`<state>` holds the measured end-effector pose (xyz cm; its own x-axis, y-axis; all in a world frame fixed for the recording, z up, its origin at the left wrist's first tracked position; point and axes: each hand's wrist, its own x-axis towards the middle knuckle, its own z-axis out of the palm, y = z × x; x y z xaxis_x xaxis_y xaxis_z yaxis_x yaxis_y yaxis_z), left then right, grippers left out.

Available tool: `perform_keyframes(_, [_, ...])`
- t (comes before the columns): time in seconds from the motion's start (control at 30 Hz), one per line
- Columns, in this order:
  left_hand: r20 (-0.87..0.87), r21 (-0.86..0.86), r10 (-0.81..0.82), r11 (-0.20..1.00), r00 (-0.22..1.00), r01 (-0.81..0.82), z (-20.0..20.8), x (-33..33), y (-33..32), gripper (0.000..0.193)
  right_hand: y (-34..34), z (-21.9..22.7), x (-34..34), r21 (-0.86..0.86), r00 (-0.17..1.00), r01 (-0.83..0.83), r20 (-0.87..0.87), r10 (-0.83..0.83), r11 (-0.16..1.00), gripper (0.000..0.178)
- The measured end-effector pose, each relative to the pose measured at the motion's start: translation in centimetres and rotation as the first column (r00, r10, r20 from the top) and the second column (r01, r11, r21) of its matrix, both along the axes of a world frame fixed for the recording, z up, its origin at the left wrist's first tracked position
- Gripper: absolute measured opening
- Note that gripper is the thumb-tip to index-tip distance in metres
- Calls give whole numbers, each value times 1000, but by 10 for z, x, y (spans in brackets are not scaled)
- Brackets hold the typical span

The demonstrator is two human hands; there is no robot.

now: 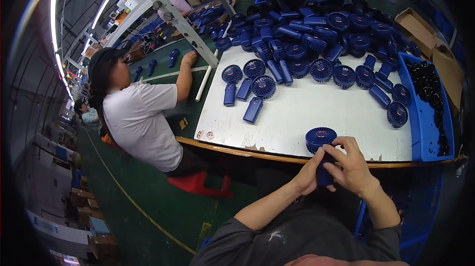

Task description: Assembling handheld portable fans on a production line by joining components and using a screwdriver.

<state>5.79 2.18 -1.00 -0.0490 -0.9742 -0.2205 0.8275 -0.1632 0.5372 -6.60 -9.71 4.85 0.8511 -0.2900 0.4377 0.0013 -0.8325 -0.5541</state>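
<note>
A co-worker (141, 117) sits left of the white tabletop (297, 110), bare across its middle. By its front edge (237, 151), left hand (308, 176) and right hand (352, 168) together grasp a navy handheld fan (320, 140); a blue bin (433, 157) bounds the right.

White table (297, 117), heaped blue fans (314, 43), bin (419, 122)

- Nearest fan (321, 141): is dark blue, radially slatted, with a coppery hub.
- Piled fans (312, 43): are dark blue, slat-patterned.
- Tabletop (297, 112): is white; edge (237, 151) is orange-brown.
- Tray (420, 142): is bright blue; small parts (428, 85) are black.
- Carton (449, 70): is brown.
- Floor (163, 221): is green, yellow-lined.
- Stool (195, 183): is red.
</note>
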Motion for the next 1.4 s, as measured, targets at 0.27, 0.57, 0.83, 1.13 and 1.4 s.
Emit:
perform_keyframes(0.27, [366,47,299,940,881,-339,-21,-27,-18,39,41,-28,-6,-51,963,270,10,-270,961,79])
perform_keyframes(0.57, [580,4,120,989,806,-150,-24,-20,-13,42,40,-39,-11,67,952,305,7,-306,950,79])
perform_keyframes(0.83, [979,-129,140,988,-145,81,30,-13,-10,94,30,-74,-35,876,982,92,-1,-189,474,56])
perform_keyframes(1.13, [437,-75,-69,991,897,113,-39,-54,-10,44,18,-81,-50,880,842,-284,419,-340,380,68])
perform_keyframes(1.4, [892,-19,-109,960,439,279,11,-12,0,45,8,-82,-126,934,884,-207,306,-354,290,64])
